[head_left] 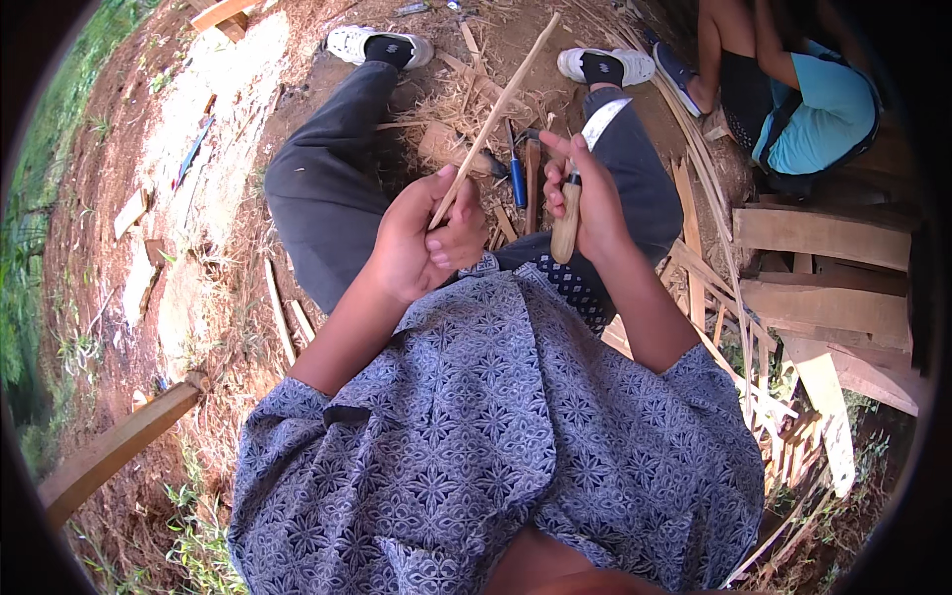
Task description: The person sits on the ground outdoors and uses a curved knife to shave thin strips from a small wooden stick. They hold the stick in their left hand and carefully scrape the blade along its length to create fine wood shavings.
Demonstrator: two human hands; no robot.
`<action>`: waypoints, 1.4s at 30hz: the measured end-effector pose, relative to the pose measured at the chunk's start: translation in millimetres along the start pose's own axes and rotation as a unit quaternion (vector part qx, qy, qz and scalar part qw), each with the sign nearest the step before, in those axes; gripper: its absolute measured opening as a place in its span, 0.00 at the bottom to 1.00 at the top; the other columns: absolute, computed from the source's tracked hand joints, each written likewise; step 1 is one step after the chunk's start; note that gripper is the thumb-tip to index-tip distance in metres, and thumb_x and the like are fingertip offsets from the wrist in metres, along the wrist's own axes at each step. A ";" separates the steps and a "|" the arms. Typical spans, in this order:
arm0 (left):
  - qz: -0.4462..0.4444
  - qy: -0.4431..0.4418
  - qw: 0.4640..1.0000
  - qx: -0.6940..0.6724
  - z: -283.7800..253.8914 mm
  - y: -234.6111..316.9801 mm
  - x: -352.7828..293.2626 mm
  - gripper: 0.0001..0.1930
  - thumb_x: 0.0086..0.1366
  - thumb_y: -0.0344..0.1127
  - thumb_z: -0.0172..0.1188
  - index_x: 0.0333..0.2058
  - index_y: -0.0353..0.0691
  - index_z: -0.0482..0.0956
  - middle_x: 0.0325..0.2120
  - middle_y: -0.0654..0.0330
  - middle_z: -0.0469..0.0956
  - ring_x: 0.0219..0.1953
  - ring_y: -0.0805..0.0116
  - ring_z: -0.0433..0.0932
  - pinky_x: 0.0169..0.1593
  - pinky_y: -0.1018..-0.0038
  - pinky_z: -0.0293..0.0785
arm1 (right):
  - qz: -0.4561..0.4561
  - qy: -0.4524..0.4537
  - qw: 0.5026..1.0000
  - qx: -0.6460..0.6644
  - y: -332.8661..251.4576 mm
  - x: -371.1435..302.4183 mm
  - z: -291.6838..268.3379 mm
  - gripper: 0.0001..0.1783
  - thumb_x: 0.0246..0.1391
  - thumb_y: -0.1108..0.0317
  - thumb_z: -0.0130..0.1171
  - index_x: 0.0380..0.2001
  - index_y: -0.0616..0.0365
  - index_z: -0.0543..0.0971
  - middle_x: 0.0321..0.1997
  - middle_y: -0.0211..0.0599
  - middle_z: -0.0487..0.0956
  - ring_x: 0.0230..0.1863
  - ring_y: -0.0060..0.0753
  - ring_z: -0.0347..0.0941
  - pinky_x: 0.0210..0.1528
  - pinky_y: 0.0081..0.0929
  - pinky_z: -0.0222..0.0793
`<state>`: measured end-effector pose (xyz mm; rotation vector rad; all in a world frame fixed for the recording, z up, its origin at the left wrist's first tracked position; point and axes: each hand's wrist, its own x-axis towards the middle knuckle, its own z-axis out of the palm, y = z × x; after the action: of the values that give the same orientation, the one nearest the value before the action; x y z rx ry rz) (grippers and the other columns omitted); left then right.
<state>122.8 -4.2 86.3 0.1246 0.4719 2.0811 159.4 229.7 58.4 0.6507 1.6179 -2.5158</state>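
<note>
My left hand (433, 233) is closed around the lower end of a thin, pale wooden stick (501, 104), which slants up and away to the right. In my right hand (593, 193) is a knife with a light wooden handle (565, 226); its bright blade (603, 121) points away over my right knee, apart from the stick. On the ground between my legs lie a blue-handled tool (517, 181), a brown wooden handle (533, 178) and a short wood block (443, 145). Wood shavings (466, 111) are scattered around them.
A person in a light blue top (818, 114) sits close by at the far right. Below them are stacked boards (823, 238), with long thin strips (709, 183) alongside. At the lower left a timber beam (119, 451) juts in; offcuts (134, 211) lie on the dirt.
</note>
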 end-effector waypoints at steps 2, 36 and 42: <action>0.006 -0.002 1.000 -0.003 -1.7 1.8 0.8 0.22 0.78 0.48 0.37 0.26 0.45 0.66 0.10 0.73 0.55 0.13 0.80 0.52 0.17 0.80 0.51 | 0.046 0.006 0.998 -0.042 35.4 -23.4 -2.5 0.32 0.72 0.52 0.49 0.69 0.63 0.63 0.30 0.24 0.68 0.25 0.15 0.65 0.24 0.15 0.62; 0.117 0.090 0.940 0.307 25.9 -4.4 6.8 0.19 0.77 0.48 0.39 0.26 0.46 0.59 0.11 0.68 0.55 0.12 0.78 0.51 0.17 0.76 0.47 | -0.354 -0.113 0.855 -0.362 -27.7 -27.6 24.2 0.10 0.61 0.71 0.65 0.45 0.59 0.83 0.21 0.18 0.65 0.22 0.09 0.56 0.25 0.17 0.53; 0.127 0.105 0.938 0.305 33.8 -2.8 10.7 0.19 0.77 0.49 0.38 0.26 0.47 0.59 0.11 0.69 0.55 0.12 0.78 0.51 0.17 0.76 0.47 | -0.350 -0.076 0.888 -0.289 -17.9 -21.0 24.5 0.13 0.60 0.72 0.65 0.48 0.60 0.81 0.19 0.18 0.62 0.22 0.09 0.53 0.25 0.16 0.52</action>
<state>128.6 15.6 115.3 0.3436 1.2840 2.1367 165.7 212.6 90.5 -0.2444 2.7074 -2.1131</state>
